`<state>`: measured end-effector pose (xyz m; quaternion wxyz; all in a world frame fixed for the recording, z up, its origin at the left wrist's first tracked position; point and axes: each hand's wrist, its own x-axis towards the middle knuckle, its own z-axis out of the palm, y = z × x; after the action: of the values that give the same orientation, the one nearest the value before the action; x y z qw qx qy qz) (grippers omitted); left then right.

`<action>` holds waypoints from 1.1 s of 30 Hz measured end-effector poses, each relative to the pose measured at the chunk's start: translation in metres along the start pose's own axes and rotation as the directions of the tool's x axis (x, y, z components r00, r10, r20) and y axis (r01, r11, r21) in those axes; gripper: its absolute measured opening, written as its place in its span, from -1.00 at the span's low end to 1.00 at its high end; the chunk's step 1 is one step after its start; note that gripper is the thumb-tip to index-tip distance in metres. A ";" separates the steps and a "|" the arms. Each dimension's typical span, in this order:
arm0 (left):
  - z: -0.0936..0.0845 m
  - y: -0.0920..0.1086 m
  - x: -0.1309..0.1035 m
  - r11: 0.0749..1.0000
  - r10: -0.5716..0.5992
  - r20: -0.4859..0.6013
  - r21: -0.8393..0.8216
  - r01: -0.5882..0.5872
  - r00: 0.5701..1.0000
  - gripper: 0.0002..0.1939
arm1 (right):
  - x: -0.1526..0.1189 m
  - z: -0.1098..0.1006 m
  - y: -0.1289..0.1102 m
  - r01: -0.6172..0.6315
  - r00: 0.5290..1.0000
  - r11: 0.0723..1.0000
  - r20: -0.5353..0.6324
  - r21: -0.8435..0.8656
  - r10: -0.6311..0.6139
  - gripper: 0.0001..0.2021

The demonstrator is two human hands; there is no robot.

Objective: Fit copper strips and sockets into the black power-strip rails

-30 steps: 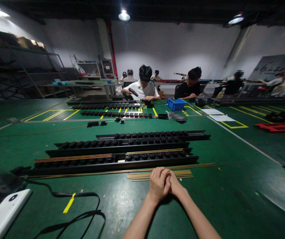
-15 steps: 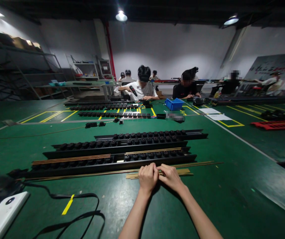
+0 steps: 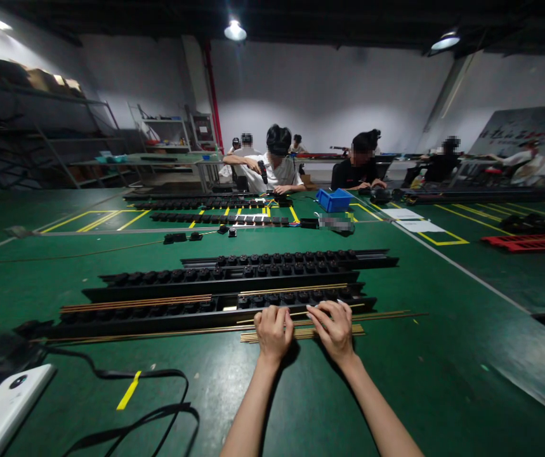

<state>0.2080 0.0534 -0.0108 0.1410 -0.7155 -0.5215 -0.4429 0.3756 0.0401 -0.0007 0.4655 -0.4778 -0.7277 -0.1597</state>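
A thin brass rod [image 3: 299,312] is pinched between my left hand [image 3: 274,331] and my right hand [image 3: 333,327], just in front of the nearest black rail [image 3: 158,323]. Both hands have their fingers closed on it, a short gap apart. Under and beside them lies a bundle of short brass rods [image 3: 249,337] on the green table. Longer brass rods [image 3: 393,315] run along the rail's front side. Copper-coloured rods [image 3: 134,304] rest on the rail's left half, and more brass rods [image 3: 295,289] on its right half. Round black parts fill the rails.
Two more black rails [image 3: 224,277] lie behind. At the left are a white phone [image 3: 10,406], a black strap [image 3: 158,412] and a yellow tag [image 3: 129,390]. Across the table, a blue bin [image 3: 334,200] stands near a person in white [image 3: 272,171] holding a power tool.
My hands have moved apart and slightly forward. A single rod now shows between them, raised off the bundle. Across the table, the person's power tool has tilted more upright.
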 end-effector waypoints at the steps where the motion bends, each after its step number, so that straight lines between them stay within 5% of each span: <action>1: 0.000 -0.001 0.000 1.000 0.001 -0.004 -0.005 -0.001 1.000 -0.78 | 0.000 0.000 0.003 -0.007 1.000 1.000 -0.015 0.002 0.007 -0.78; 14: 0.003 -0.007 0.008 0.997 0.072 0.070 -0.029 -0.070 0.995 -0.41 | 0.021 0.021 0.019 -0.072 0.988 0.997 -0.138 0.007 0.073 -0.82; 33: 0.009 -0.008 0.008 1.000 -0.023 0.095 0.024 0.020 0.995 -0.39 | 0.036 0.029 0.025 0.005 0.994 1.000 -0.113 0.012 -0.003 -0.83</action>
<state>0.2062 0.0675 -0.0117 0.1195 -0.7284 -0.5403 -0.4040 0.3776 0.0922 0.0091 0.5086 -0.4636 -0.7022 -0.1827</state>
